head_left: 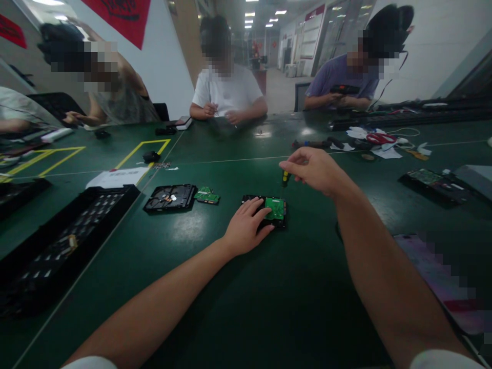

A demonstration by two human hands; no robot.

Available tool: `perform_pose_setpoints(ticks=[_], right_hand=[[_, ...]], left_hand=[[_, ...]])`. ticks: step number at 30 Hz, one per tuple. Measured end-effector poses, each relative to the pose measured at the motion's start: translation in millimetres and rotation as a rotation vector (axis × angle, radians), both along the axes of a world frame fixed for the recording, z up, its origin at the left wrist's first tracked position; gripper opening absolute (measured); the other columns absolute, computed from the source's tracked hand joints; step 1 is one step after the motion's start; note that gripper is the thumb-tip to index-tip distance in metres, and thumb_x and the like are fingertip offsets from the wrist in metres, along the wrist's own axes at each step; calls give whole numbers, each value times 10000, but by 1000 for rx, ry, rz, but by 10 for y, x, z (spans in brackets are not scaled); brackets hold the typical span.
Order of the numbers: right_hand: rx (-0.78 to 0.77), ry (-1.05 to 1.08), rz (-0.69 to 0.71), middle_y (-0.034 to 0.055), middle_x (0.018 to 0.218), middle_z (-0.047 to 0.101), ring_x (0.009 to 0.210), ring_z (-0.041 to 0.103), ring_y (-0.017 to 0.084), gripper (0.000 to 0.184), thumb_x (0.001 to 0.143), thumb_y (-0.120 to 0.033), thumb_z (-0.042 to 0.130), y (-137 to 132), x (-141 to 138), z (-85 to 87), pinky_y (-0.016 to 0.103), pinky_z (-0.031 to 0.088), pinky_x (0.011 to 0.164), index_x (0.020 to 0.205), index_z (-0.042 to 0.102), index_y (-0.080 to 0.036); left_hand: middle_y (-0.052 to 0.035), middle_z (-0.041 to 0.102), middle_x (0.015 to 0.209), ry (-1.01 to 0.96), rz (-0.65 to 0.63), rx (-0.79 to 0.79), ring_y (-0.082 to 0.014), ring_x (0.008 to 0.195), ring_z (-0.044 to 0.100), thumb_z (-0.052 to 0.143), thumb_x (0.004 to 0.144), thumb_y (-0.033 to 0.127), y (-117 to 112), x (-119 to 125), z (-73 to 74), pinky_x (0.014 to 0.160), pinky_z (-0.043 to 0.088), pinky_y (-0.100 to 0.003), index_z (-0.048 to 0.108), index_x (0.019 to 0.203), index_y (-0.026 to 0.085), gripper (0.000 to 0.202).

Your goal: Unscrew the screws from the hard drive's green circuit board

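A black hard drive (280, 222) with a green circuit board (275, 208) on top lies at the middle of the green table (269, 307). My left hand (246, 228) rests flat on the drive's left part, fingers stretched out over it. My right hand (313, 168) is above the drive, fingers pinched round the top of a small yellow-and-black screwdriver (285, 178). The screwdriver stands upright with its tip down on the circuit board's right edge.
A second black drive (170, 197) and a loose green board (206, 195) lie to the left. A black keyboard tray (57, 241) fills the left side. Three people sit across the table. Tools, cables and papers (369, 139) sit at the far right, another drive (430, 180) nearer.
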State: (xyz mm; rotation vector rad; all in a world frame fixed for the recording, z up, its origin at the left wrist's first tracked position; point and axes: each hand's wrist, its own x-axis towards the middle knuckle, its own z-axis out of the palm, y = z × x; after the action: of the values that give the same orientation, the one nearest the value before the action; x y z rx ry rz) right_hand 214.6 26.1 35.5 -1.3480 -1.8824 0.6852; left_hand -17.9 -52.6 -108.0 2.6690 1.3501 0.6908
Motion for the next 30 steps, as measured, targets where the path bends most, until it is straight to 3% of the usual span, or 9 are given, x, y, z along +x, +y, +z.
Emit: perform_pose_setpoints(ticks=[7,11,14,22,30], right_hand=[[-48,59,12,62,766,731,569,663,142,165,1003,-325,705,-39,-38,41,251,516,509,970,701,-163],[-26,82,31,50,744,724,616,685,155,216,1012,-381,693,-24,-37,30,261,559,578,1012,730,-168],[-2,62,42,40,750,726,623,676,152,234,1010,-408,688,-4,-25,7,263,555,597,977,747,-184],[-20,28,6,68,845,760,580,651,140,272,914,-431,813,-6,-5,-4,255,480,497,932,699,-185],[-15,20,18,85,874,770,566,669,149,286,921,-450,802,-33,-4,16,266,482,461,929,696,-185]], left_hand=[[-164,474,1624,6,6,14,-358,1555,403,583,1038,511,-7,-7,-10,1261,378,-588,604,1441,215,500],[-162,328,1709,-12,26,42,-394,1606,286,620,1019,493,-7,-13,-4,1265,356,-618,636,1408,227,472],[-153,294,1725,-16,20,42,-395,1613,265,625,1014,488,-10,-16,2,1269,348,-625,631,1414,238,471],[-168,405,1668,8,27,18,-371,1581,352,571,1039,525,-19,-5,-9,1261,365,-606,616,1423,232,485],[-153,430,1671,33,23,-3,-352,1579,369,550,1050,535,-20,6,18,1268,359,-593,598,1442,220,505]])
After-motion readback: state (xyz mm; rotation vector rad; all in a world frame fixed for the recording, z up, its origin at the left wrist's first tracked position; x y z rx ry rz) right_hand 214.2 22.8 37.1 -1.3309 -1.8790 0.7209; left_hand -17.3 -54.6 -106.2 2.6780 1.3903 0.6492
